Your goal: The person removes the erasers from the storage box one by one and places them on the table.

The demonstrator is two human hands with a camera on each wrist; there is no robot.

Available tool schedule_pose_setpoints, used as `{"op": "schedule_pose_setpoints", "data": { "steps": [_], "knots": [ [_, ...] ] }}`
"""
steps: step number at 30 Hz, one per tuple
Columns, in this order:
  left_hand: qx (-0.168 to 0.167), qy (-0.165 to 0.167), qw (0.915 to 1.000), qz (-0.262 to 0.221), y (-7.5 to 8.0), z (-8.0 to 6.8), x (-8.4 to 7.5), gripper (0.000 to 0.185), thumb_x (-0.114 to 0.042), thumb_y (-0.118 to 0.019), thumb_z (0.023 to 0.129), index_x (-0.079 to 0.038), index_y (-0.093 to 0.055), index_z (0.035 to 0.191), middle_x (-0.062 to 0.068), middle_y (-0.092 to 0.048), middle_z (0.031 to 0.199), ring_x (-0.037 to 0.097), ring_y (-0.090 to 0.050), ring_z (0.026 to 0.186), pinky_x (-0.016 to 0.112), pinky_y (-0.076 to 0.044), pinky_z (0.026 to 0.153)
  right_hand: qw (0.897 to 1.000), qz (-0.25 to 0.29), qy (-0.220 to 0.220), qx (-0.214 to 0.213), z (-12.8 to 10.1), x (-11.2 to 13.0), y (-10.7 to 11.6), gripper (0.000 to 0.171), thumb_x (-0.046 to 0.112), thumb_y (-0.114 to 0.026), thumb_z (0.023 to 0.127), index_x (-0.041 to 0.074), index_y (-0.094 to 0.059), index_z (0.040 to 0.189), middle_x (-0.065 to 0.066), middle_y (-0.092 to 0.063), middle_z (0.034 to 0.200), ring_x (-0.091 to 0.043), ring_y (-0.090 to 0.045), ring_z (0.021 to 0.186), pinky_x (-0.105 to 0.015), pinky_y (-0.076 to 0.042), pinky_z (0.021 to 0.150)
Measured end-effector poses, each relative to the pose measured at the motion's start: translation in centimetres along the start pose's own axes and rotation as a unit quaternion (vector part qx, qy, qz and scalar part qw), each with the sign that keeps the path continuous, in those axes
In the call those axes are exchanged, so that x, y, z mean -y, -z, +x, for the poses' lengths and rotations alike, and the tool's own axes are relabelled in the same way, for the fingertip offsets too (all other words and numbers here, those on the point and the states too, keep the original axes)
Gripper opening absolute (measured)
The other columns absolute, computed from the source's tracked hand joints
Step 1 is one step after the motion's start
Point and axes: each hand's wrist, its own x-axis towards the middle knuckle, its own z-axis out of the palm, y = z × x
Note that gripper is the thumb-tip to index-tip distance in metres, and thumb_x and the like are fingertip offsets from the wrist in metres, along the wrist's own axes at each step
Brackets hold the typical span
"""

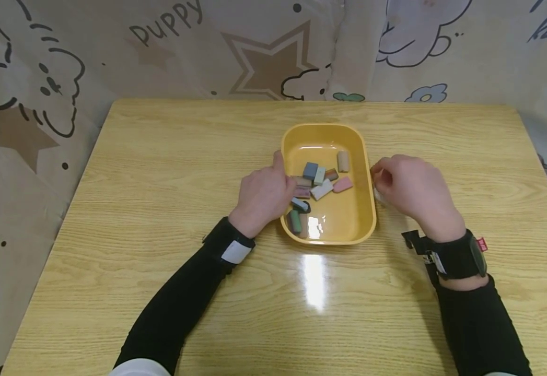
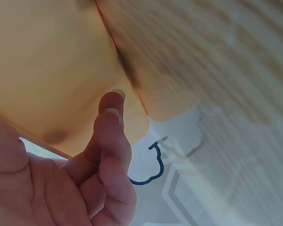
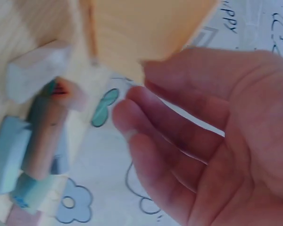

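A yellow plastic tray (image 1: 344, 230) with rounded corners sits on the wooden table. Inside it lie several small coloured sticks and blocks, among them a blue block (image 1: 310, 171), a pink piece (image 1: 342, 184) and a green stick (image 1: 295, 221). My left hand (image 1: 266, 198) grips the tray's left side, the thumb over the rim and curled fingers against the outer wall (image 2: 47, 70). Beside the right wall is my right hand (image 1: 416, 190), its fingers loosely bent with nothing between them. In the right wrist view its thumb overlaps the tray wall's edge (image 3: 146, 28).
More small pieces lie on the table right of the tray, mostly hidden by my right hand in the head view: a white block (image 3: 37, 70), a brown stick (image 3: 45, 141) and a pale blue one (image 3: 9, 153). A patterned cloth (image 1: 170, 62) hangs behind the table (image 1: 184, 141).
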Motion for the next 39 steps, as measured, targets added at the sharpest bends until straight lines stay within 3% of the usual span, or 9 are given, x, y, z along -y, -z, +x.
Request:
{"op": "schedule_pose_setpoints", "data": {
  "steps": [3, 7, 11, 18, 26, 33, 39],
  "knots": [
    [-0.002, -0.001, 1.0, -0.003, 0.0, 0.0, 0.0, 0.062, -0.029, -0.043, 0.101, 0.011, -0.033, 0.148, 0.003, -0.051, 0.059, 0.019, -0.051, 0.048, 0.032, -0.039, 0.043, 0.999, 0.001, 0.009, -0.034, -0.3, 0.8, 0.4, 0.019, 0.014, -0.061, 0.091, 0.003, -0.074, 0.1, -0.008, -0.064, 0.08, -0.024, -0.053, 0.065, -0.037, -0.041, 0.059],
    [-0.003, 0.0, 1.0, -0.006, -0.1, 0.0, 0.0, 0.062, -0.029, -0.043, 0.1, 0.011, -0.032, 0.148, 0.003, -0.051, 0.059, 0.019, -0.051, 0.047, 0.032, -0.039, 0.043, 0.999, 0.015, 0.026, -0.039, -0.5, 2.2, 0.6, 0.016, 0.014, -0.064, 0.091, 0.003, -0.073, 0.099, -0.007, -0.061, 0.078, -0.022, -0.053, 0.066, -0.037, -0.041, 0.06],
    [-0.004, 0.001, 1.0, -0.004, -0.1, 0.1, 0.0, 0.062, -0.028, -0.043, 0.1, 0.01, -0.033, 0.147, 0.003, -0.052, 0.06, 0.02, -0.052, 0.048, 0.032, -0.04, 0.042, 0.996, 0.037, 0.072, -0.04, -0.5, 3.5, -0.1, 0.013, 0.012, -0.067, 0.09, 0.004, -0.072, 0.097, -0.006, -0.066, 0.082, -0.022, -0.059, 0.07, -0.038, -0.047, 0.062],
    [-0.004, 0.003, 0.9999, -0.01, -0.2, 0.1, 0.0, 0.059, -0.029, -0.044, 0.1, 0.008, -0.034, 0.145, 0.003, -0.052, 0.063, 0.02, -0.053, 0.05, 0.033, -0.041, 0.043, 0.981, 0.114, 0.155, 0.01, -0.5, 6.0, -2.6, 0.02, 0.016, -0.069, 0.091, 0.005, -0.072, 0.108, -0.008, -0.067, 0.107, -0.023, -0.066, 0.087, -0.04, -0.053, 0.075],
    [-0.001, 0.004, 1.0, -0.009, -0.1, 0.1, 0.1, 0.057, -0.029, -0.044, 0.1, 0.007, -0.035, 0.143, 0.003, -0.052, 0.062, 0.019, -0.052, 0.047, 0.032, -0.04, 0.043, 0.963, 0.142, 0.225, 0.046, -0.4, 7.4, -4.8, 0.032, 0.014, -0.065, 0.094, 0.001, -0.068, 0.123, -0.016, -0.059, 0.131, -0.03, -0.056, 0.119, -0.045, -0.046, 0.097],
    [-0.009, 0.003, 1.0, -0.004, -0.1, 0.1, 0.0, 0.057, -0.028, -0.046, 0.1, 0.007, -0.036, 0.143, 0.002, -0.051, 0.061, 0.019, -0.051, 0.047, 0.032, -0.039, 0.042, 0.956, 0.138, 0.243, 0.085, -0.3, 7.7, -5.5, 0.04, 0.015, -0.058, 0.098, -0.001, -0.06, 0.134, -0.016, -0.046, 0.149, -0.03, -0.043, 0.136, -0.044, -0.038, 0.108],
    [-0.019, -0.001, 0.9998, -0.006, -0.2, 0.0, 0.0, 0.054, -0.026, -0.047, 0.099, 0.006, -0.038, 0.141, 0.002, -0.051, 0.061, 0.02, -0.052, 0.048, 0.033, -0.039, 0.042, 0.955, 0.144, 0.24, 0.097, -0.2, 7.5, -5.7, 0.033, 0.012, -0.058, 0.097, -0.002, -0.067, 0.126, -0.016, -0.053, 0.142, -0.03, -0.05, 0.131, -0.043, -0.041, 0.105]
  ]
}}
